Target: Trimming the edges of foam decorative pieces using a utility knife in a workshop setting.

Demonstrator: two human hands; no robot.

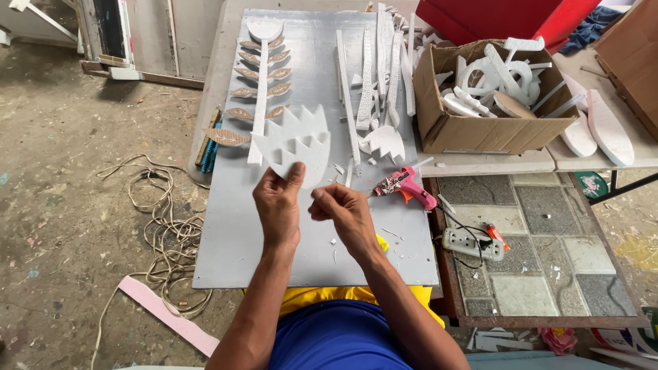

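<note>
My left hand (277, 205) holds up a white foam cutout (296, 142) shaped like layered pointed petals, pinching its lower edge with thumb on top. My right hand (340, 211) is just right of it, fingers curled together near the cutout's bottom edge; I cannot tell whether it pinches a small bit. Both hands hover over a grey board (233, 240). A white foam stem with brown leaves (259, 82) lies on the board at the upper left.
A pink glue gun (406, 186) lies at the board's right edge beside a power strip (473, 243). A cardboard box (490, 127) of white foam pieces stands at the right. Foam strips (370, 75) lie at the back. Tangled cord (164, 233) covers the floor at the left.
</note>
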